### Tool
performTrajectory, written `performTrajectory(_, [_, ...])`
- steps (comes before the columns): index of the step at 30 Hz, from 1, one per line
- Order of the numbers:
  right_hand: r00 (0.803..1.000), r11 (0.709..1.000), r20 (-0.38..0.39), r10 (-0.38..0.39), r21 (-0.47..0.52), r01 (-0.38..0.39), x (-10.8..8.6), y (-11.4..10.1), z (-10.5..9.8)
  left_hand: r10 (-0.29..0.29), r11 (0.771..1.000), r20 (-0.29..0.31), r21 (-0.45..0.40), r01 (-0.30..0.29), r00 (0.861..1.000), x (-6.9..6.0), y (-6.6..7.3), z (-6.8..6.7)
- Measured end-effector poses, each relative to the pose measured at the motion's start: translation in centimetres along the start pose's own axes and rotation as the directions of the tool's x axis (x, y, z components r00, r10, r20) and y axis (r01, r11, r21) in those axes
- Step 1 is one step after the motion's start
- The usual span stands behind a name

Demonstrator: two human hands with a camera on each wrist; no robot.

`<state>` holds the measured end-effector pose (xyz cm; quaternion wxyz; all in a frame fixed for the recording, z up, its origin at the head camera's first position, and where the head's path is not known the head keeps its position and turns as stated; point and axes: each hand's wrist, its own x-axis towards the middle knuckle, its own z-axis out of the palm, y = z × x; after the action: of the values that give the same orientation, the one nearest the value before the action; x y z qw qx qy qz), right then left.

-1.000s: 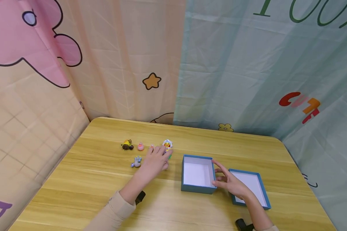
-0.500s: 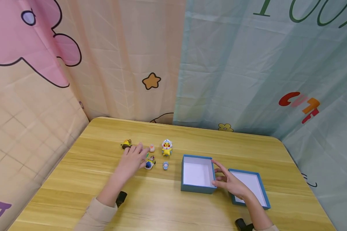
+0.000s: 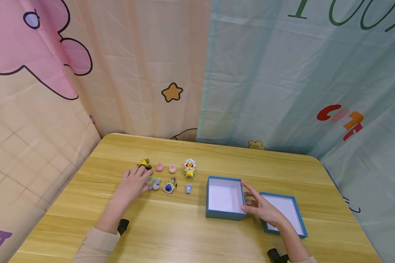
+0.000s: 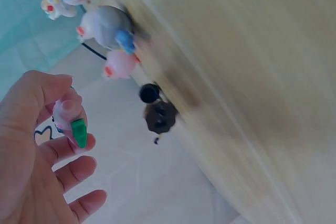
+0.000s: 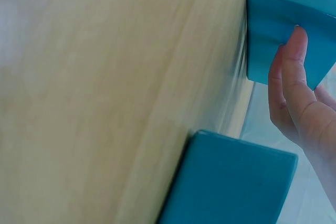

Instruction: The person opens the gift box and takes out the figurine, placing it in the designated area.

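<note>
My left hand (image 3: 131, 185) pinches a small pink figurine (image 4: 68, 109) with a green block-like part between thumb and fingers, above the table's left side. Just beyond it is a yellow-and-dark toy (image 3: 144, 163), partly covered by the fingers. Close by stand a grey-blue figurine (image 3: 156, 184), a pink duck (image 3: 159, 167) and a pale duck (image 3: 172, 168). My right hand (image 3: 261, 209) rests against the right side of a blue box (image 3: 226, 215) with a white inside. In the right wrist view, its fairly straight fingers touch the box's outer wall.
A shallow blue lid (image 3: 301, 217), white inside, lies right of the box, under the right wrist. A yellow figurine (image 3: 190, 168) in a white hood, a small blue figurine (image 3: 188, 188) and a figurine with a blue part (image 3: 169, 185) stand left of the box. Curtains hang behind the table.
My left hand has moved left from near the yellow hooded figurine, carrying the small pink figurine and uncovering the toys on the way. My right hand stays at the box.
</note>
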<state>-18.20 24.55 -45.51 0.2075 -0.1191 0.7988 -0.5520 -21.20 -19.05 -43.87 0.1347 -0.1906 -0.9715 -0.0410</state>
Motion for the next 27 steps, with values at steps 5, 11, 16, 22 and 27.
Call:
performTrajectory(5, [1.000,1.000,-0.003,0.001,0.003,-0.001,0.0,-0.1,0.0,0.009,0.999,0.017,0.048,-0.010,1.000,-0.2,-1.1,0.3])
performTrajectory(11, [1.000,1.000,0.002,0.002,-0.002,-0.002,0.0,-0.1,-0.1,0.030,0.995,0.062,0.098,-0.036,0.998,-0.5,-1.9,0.5])
performTrajectory(16, [1.000,1.000,0.007,-0.003,0.004,0.003,-0.1,0.0,0.0,0.040,0.991,0.131,0.125,-0.056,0.991,-0.7,-2.4,1.2])
performTrajectory(22, [1.000,1.000,0.013,-0.004,0.012,0.004,-0.1,0.2,0.0,0.043,0.990,0.191,0.127,-0.068,0.981,-0.6,-2.8,1.4])
performTrajectory(27, [1.000,1.000,0.010,-0.002,0.014,0.002,-0.1,0.3,0.0,0.041,0.990,0.227,0.125,-0.071,0.973,-0.3,-2.8,1.4])
